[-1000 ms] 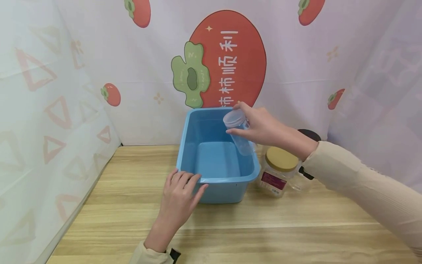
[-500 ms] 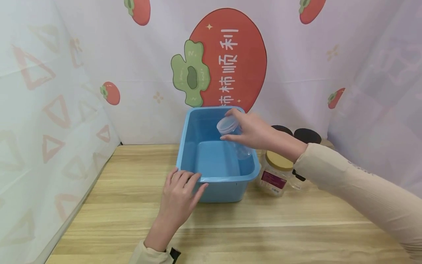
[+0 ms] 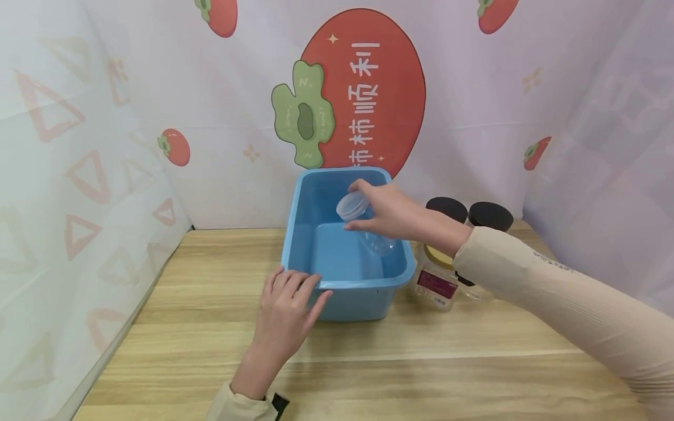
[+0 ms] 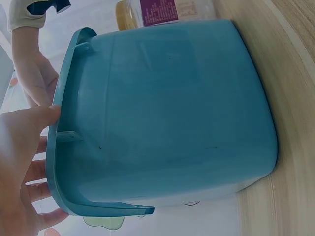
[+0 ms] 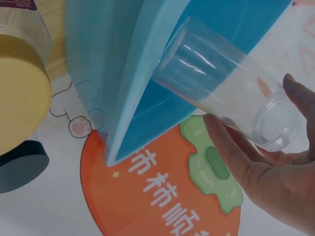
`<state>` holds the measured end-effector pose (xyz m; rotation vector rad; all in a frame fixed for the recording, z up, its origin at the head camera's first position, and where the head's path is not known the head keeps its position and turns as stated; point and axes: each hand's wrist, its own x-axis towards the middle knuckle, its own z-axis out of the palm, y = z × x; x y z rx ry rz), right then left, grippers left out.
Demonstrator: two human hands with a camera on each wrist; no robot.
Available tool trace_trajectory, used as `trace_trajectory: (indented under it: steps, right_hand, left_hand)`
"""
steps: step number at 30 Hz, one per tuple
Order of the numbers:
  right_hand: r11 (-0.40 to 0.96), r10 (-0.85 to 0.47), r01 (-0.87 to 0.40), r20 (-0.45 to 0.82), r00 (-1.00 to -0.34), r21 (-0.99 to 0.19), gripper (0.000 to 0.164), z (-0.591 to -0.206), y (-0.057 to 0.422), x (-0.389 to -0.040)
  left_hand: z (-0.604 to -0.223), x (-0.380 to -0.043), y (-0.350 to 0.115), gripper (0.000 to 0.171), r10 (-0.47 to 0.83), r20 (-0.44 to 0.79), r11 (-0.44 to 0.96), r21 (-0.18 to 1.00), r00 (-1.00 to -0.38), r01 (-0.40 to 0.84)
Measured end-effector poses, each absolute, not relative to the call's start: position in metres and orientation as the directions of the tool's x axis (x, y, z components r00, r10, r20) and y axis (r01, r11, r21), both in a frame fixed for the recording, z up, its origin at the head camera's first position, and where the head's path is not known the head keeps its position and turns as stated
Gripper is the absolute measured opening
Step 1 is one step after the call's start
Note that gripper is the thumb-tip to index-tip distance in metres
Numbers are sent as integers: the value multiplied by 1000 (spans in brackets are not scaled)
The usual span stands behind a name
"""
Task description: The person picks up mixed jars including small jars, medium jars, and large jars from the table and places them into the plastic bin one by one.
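A clear plastic jar (image 3: pixel 377 241) hangs tilted in the blue basin (image 3: pixel 350 303), its round mouth end up and to the left. My right hand (image 3: pixel 391 210) holds it near that end, the thumb on one side and the fingers on the other. The right wrist view shows the see-through jar (image 5: pixel 211 73) with its base close to the wall of the basin. At the front left corner my left hand (image 3: pixel 284 316) grips the basin's rim. In the left wrist view the thumb (image 4: pixel 47 115) lies outside the rim, and the other fingers reach over it.
Right of the basin stands a clear jar with a maroon label (image 3: pixel 437 286) and a yellow lid. Behind it are two black-lidded jars, the nearer-left lid (image 3: pixel 446 208) and the right lid (image 3: pixel 491 216). A printed cloth (image 3: pixel 226 70) hangs behind the wooden table (image 3: pixel 210 351).
My right hand has moved left and slightly down with the clear jar, further over the basin. More of the black lids shows now. My left hand has stayed on the rim.
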<state>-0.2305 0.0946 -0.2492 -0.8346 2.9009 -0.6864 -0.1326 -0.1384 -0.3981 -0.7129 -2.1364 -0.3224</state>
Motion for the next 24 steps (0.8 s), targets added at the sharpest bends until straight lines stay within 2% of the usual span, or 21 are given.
trace_trajectory:
  steps: [3, 8, 13, 17, 24]
  right_hand:
    - [757, -521, -490, 52, -852, -432, 78, -251, 92, -231]
    - [748, -538, -502, 45, -842, -434, 78, -253, 89, -232]
    - [748, -544, -508, 44, -838, -426, 77, -254, 86, -235]
    - [761, -535, -492, 20, -845, -424, 79, -256, 84, -235]
    - [759, -546, -503, 16, -838, -414, 79, -255, 86, -234]
  left_hand:
    - [-398, -133, -138, 47, 378, 789, 805, -21, -484, 593]
    - [-398, -133, -138, 39, 380, 783, 806, -19, -492, 592]
    - [-399, -132, -139, 44, 379, 778, 810, -17, -501, 587]
    - [-399, -132, -139, 31, 378, 779, 812, -20, -500, 583]
    - [-399, -132, -138, 39, 377, 782, 822, -35, -497, 568]
